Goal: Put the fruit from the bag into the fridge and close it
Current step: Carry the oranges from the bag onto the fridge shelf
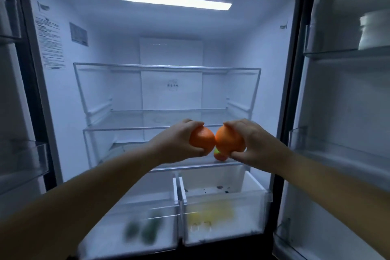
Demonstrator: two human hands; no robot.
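The fridge [63, 91] stands open with both doors swung wide and its light on. My left hand [175, 141] grips an orange [202, 139]. My right hand [253, 143] grips a second orange [229, 140]. The two oranges touch each other in front of the lowest glass shelf [190, 165]. Behind and below them, a small orange and green fruit [219, 155] lies on that shelf, mostly hidden. The bag is out of view.
Two upper glass shelves [164, 126] hold nothing. Below are two clear drawers: the left drawer [135, 217] has green vegetables, the right drawer [223, 213] has yellow fruit. A white container [373, 31] sits in the right door bin.
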